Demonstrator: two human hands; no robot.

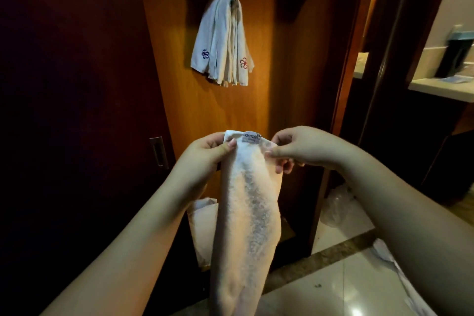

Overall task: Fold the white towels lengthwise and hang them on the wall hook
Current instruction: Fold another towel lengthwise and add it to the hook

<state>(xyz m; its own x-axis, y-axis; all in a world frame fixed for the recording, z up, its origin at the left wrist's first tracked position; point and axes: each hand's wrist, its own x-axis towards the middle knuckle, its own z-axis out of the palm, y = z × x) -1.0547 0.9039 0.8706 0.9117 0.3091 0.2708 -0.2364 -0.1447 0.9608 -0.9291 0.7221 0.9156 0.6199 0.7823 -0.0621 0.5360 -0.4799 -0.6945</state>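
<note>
I hold a white towel [246, 213] up in front of me, folded into a long narrow strip that hangs straight down between my forearms. My left hand [205, 150] pinches its top left corner, thumb lying across the front of the cloth. My right hand [297, 146] pinches the top right corner between thumb and fingers, the other fingers curled below. A small grey label [250, 137] sits on the top edge between my two hands.

Ahead of me, on the wooden wall panel [179, 84], several folded white towels [223, 41] hang draped over the wall hook [234, 2], well above the towel I hold. One has a blue embroidered flower [205, 54] near its lower left, another a red flower [243, 63] at the lower right.

To the right, a pale counter [436, 88] shows through the doorway. The tiled floor [333, 290] shines below, with a crumpled clear plastic bag [338, 205] lying on it.
</note>
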